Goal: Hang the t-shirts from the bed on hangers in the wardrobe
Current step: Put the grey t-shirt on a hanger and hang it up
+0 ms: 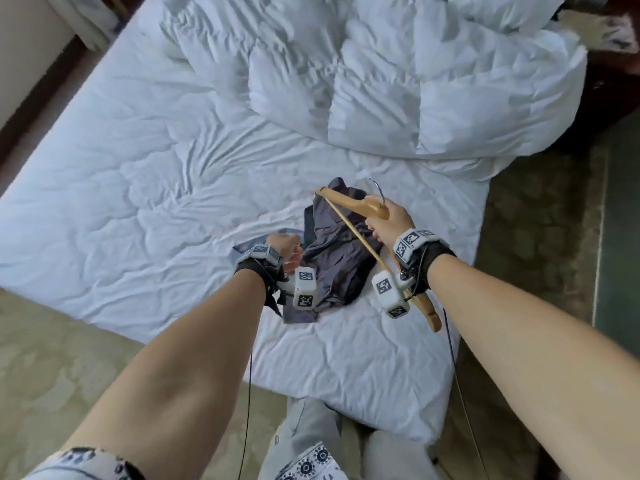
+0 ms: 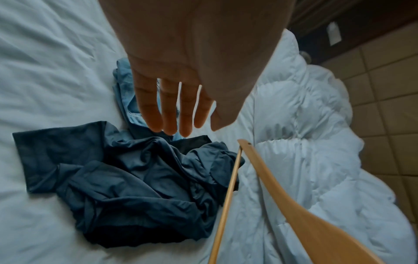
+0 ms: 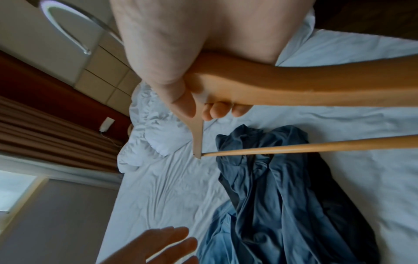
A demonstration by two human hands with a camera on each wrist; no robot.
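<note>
While the right hand grips a wooden hanger at its neck, the left hand hovers with fingers straight, slightly spread, above crumpled t-shirts on the bed, not touching them.

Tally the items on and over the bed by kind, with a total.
Dark blue-grey t-shirt: 1
Light blue t-shirt: 1
Wooden hanger, gripped by right hand: 1
White duvet: 1
Total: 4
</note>
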